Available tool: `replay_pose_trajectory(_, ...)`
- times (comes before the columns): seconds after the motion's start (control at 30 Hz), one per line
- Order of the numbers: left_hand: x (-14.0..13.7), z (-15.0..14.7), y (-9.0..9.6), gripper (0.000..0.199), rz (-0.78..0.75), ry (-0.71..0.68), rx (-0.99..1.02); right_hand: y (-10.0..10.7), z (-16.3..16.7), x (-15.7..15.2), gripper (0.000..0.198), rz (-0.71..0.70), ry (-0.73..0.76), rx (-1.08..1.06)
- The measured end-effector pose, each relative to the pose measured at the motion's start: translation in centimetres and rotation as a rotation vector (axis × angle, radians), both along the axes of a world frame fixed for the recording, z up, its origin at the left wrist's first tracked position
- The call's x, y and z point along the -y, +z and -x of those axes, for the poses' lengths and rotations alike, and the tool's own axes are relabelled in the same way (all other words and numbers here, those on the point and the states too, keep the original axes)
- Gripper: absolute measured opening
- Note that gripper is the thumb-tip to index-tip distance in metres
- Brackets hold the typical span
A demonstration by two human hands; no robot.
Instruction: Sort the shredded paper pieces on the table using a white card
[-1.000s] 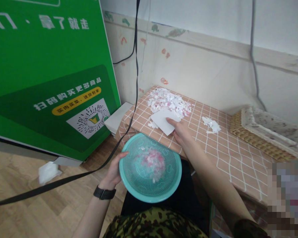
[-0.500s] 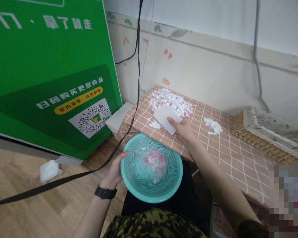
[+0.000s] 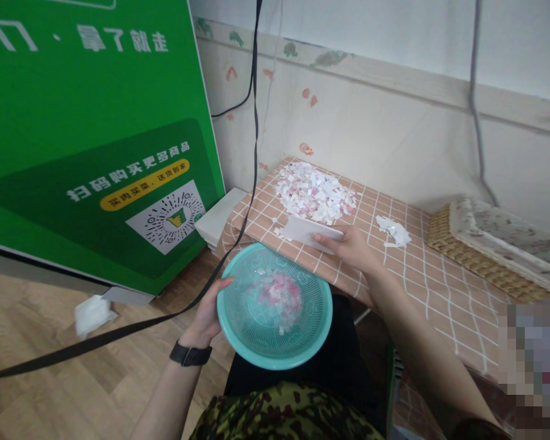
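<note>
My left hand (image 3: 209,310) grips the rim of a turquoise plastic colander (image 3: 238,339), thumb over the edge, just below the table's front edge. Pink and white paper scraps (image 3: 279,296) lie in the colander's bottom. In my right hand (image 3: 346,246) is a flat white card, perhaps a plastic scraper (image 3: 302,232), held tilted on edge over the table. Just behind it is a large heap of white and pink paper scraps (image 3: 314,189). The card hides part of a few loose scraps near the table edge.
A small pile of white scraps (image 3: 394,232) lies to the right on the checked tablecloth (image 3: 407,281). Beyond it stands a lined wicker basket (image 3: 458,244). A black strap (image 3: 183,311) hangs across the left side, before a green cabinet (image 3: 91,122).
My right hand has turned the white card from nearly flat to on edge, moving slightly right and down. The colander has shifted slightly left and up with my left hand.
</note>
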State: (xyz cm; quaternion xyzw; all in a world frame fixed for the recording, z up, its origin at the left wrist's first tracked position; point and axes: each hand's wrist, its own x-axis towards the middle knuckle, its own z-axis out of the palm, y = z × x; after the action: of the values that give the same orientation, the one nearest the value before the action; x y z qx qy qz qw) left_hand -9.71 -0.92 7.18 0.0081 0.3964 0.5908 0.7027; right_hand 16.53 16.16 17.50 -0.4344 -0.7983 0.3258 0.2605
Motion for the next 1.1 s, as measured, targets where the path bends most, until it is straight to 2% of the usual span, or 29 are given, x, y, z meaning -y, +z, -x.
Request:
replay_pose_trajectory(0.2,0.0,-0.1,0.1,0.014,-0.002,0.008,-0.016,0.7,-2.1,-0.1,0.048,-0.187,-0.286,0.096)
replay_pose_trajectory(0.3,0.0,-0.1,0.0,0.013,-0.018,0.006,-0.009,0.6,-1.2,0.7,0.045,-0.17,-0.282,0.04)
replay_pose_trajectory(0.43,0.0,-0.1,0.1,0.012,-0.015,0.0,-0.012,-0.2,2.2,3.2,0.043,-0.183,-0.292,0.038)
replay_pose_trajectory(0.57,0.0,-0.2,0.5,0.009,-0.001,0.025,-0.02,-1.2,5.6,5.3,0.03,-0.316,-0.031,0.069)
replay_pose_trajectory(0.67,-0.1,-0.2,0.7,0.008,0.015,0.032,-0.02,-2.1,6.4,6.0,0.028,-0.399,0.018,0.099)
replay_pose_trajectory(0.8,-0.2,-0.3,0.4,0.008,0.032,0.049,-0.04,-2.8,4.9,6.7,0.033,-0.455,-0.121,0.256)
replay_pose_trajectory(0.93,-0.2,-0.3,0.3,0.009,0.016,0.042,-0.031,-2.1,2.6,7.5,0.035,-0.492,-0.351,0.423)
replay_pose_trajectory(1.03,-0.1,-0.4,0.4,0.009,0.015,0.031,-0.023,-1.3,2.0,7.4,0.036,-0.471,-0.444,0.389)
replay_pose_trajectory(1.1,0.0,-0.4,0.5,0.008,0.015,0.041,-0.028,-1.1,2.2,6.8,0.037,-0.409,-0.466,0.313)
